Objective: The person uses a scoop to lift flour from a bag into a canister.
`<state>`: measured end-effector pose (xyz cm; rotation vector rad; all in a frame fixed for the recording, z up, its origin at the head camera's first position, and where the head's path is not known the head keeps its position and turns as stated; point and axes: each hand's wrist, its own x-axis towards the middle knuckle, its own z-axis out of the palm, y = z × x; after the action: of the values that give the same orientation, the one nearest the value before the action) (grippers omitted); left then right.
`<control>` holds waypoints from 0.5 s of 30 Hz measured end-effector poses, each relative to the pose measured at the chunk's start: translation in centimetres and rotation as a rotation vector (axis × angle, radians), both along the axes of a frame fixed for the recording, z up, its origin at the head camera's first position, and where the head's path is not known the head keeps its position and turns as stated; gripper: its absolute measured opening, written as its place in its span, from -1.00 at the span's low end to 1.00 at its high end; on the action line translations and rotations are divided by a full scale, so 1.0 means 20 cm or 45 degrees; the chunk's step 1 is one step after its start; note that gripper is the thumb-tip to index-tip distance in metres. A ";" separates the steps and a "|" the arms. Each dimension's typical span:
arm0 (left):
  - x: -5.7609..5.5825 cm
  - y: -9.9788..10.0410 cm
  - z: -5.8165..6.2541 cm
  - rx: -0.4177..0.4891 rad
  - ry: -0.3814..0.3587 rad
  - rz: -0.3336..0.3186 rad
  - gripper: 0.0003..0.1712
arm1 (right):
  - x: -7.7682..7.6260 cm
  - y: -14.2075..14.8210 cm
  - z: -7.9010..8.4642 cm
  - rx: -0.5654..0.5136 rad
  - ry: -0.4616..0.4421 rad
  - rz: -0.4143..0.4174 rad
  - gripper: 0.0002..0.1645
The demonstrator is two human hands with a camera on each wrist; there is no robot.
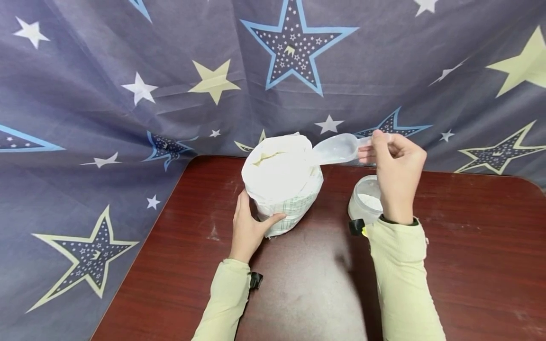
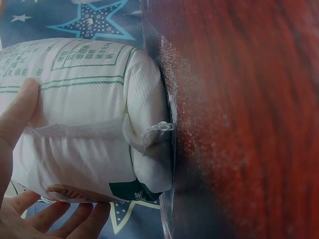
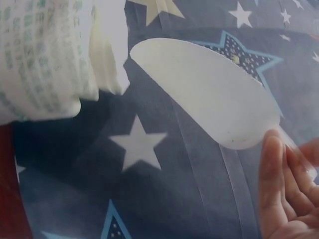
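Observation:
A white woven bag point(image 1: 281, 189) with green print stands upright on the table, its mouth open; the inside is too bright to make out. My left hand point(image 1: 249, 227) grips the bag's near left side, thumb in front and fingers round the side, as the left wrist view shows too. My right hand point(image 1: 398, 166) pinches the handle of a clear plastic scoop point(image 1: 337, 149). The scoop's tip is at the right of the bag's mouth. In the right wrist view the scoop's bowl point(image 3: 204, 94) looks white, and the bag point(image 3: 45, 59) is to its left.
A clear round tub point(image 1: 362, 201) holding white powder stands on the table below my right hand, partly hidden by the wrist. White powder point(image 2: 174, 74) dusts the dark red table point(image 1: 482, 246) by the bag. A star-patterned cloth point(image 1: 170, 47) hangs behind and at the left.

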<state>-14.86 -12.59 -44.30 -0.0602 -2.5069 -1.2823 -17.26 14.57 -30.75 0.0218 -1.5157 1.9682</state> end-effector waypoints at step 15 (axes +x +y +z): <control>0.00 -0.01 -0.01 0.003 0.013 -0.014 0.20 | -0.02 -0.16 -0.02 0.322 -0.036 -0.031 -0.69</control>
<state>-14.92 -12.76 -44.56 -0.0802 -2.5004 -1.2858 -17.74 11.27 -31.23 0.0820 -1.7665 1.7533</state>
